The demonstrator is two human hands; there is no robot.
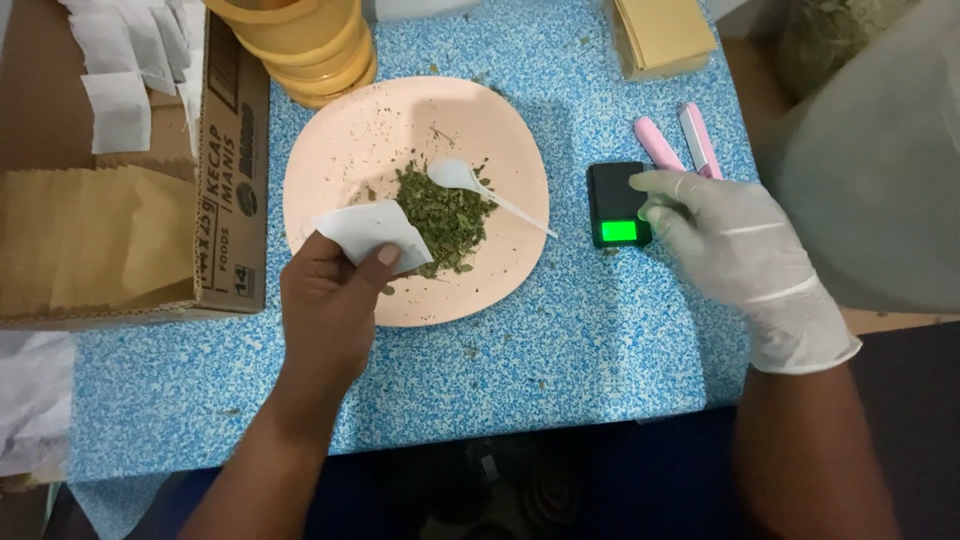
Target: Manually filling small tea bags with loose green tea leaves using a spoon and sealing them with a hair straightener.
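On top of the blue speckled bench sits a round pink plate with a small heap of dry green leaves in its middle. The left hand is bare. It pinches a little white paper bag between thumb and fingers, right at the near edge of the leaves. The bag touches the heap or is just beside it; I cannot tell which. A white plastic spoon lies on the leaves. Its bowl points to the far left and its long handle runs down to the right, toward the plate's edge. The left hand is nearer to the spoon.

The right hand wears a white glove. Its fingers curl loosely and rest on a small black scale with a green lit screen, just right of the plate. Two pink sticks lie behind it. A cardboard box stands close on the left, and yellow tubs crowd the far side. Open bench lies near the person.
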